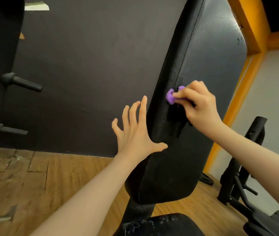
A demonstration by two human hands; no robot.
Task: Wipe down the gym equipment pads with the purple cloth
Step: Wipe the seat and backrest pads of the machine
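Head view: the right hand has its fingers curled round the bunched purple cloth, pressing it against the face of the tall black back pad, near the stitched seam. The left hand is spread wide, fingers straight, holding nothing, its thumb touching the pad's left edge. A worn seat pad lies below, over the wooden floor.

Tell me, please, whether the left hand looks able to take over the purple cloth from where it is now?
Probably yes: the left hand rests open on the back pad, just below the purple cloth the right hand grips, with only bare pad between.
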